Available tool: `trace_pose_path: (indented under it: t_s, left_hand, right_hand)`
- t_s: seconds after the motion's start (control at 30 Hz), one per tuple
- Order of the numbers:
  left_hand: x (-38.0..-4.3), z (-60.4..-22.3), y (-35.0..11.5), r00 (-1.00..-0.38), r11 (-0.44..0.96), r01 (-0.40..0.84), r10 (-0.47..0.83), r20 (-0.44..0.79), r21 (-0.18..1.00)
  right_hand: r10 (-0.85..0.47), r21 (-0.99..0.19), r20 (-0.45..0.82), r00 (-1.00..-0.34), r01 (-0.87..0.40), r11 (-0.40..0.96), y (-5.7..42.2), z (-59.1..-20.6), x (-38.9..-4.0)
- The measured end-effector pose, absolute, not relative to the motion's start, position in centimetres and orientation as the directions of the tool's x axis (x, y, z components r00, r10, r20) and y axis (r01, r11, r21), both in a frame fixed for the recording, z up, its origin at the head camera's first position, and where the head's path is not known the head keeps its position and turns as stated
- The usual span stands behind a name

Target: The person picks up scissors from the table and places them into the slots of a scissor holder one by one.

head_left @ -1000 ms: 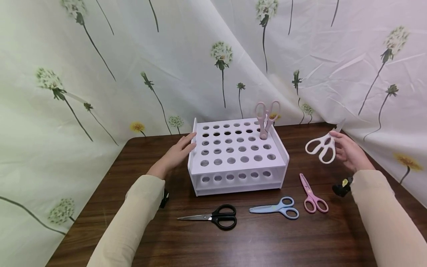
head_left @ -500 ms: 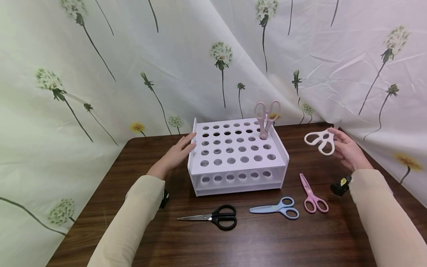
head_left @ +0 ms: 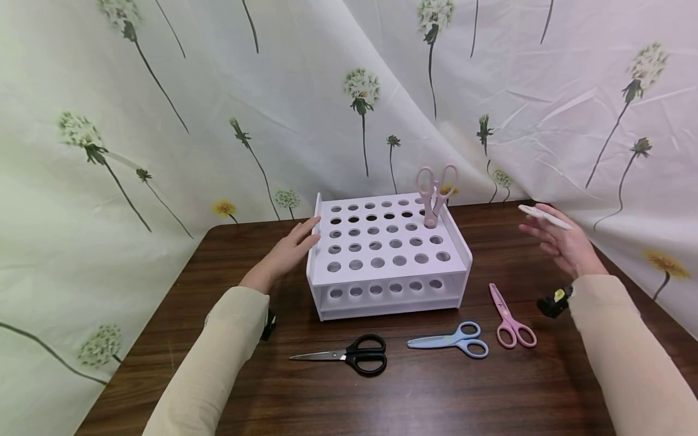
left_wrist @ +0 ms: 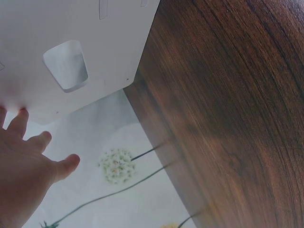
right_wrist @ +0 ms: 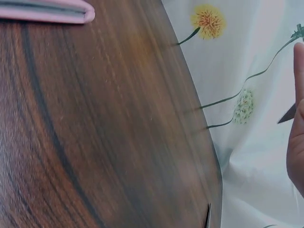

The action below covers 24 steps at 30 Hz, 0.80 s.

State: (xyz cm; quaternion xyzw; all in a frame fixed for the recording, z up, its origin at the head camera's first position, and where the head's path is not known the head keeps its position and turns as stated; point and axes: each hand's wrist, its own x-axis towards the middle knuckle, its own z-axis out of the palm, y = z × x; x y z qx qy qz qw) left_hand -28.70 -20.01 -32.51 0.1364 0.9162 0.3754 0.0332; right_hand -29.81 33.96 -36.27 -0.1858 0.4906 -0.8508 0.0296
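Observation:
My left hand (head_left: 286,251) touches the left side wall of a white rack (head_left: 349,277) with rows of round holes, its fingers extended. The left wrist view shows this hand (left_wrist: 23,166) with fingertips at the rack's side panel (left_wrist: 111,52). To the right of the rack, my right hand (head_left: 569,242) pinches white-handled scissors (head_left: 545,216) above the table. Their handles appear edge-on in the head view and the blades are hidden there; a dark blade tip (right_wrist: 287,115) shows beside the fingers in the right wrist view. Pale pink scissors (head_left: 432,203) stand handles-up in a hole at the rack's back right.
On the brown wooden table (head_left: 425,399) in front of the rack lie black-handled scissors (head_left: 349,355) and light blue scissors (head_left: 452,340). Pink scissors (head_left: 509,318) lie at the rack's front right. A flower-patterned white curtain (head_left: 305,109) hangs along the table's back and sides.
My right hand has turned the white scissors: their handle loops, broadside to the head camera a second ago, are now edge-on, and the blades have dropped out of sight. The left hand stays put.

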Motion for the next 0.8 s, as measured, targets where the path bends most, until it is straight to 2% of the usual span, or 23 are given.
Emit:
trace_pose_path:
  t_s: [0.07,0.53,0.8]
  left_hand:
    - [-28.7,-32.5,-20.0,-0.961,0.681,0.225,0.275,0.042,0.697]
    - [-28.6,-32.4,-19.9,-0.961,0.674,0.216,0.274,0.033,0.706]
    - [-28.5,-32.4,-20.0,-0.96,0.677,0.219,0.276,0.033,0.703]
  right_hand:
    - [-0.22,-0.853,0.305,-0.927,-0.163,-0.496,33.8,-36.2,-29.8]
    - [-0.152,-0.864,0.272,-0.95,-0.172,-0.474,32.9,-34.8,-29.6]
    - [-0.168,-0.832,0.305,-0.937,-0.177,-0.525,32.6,-34.5,-29.8]
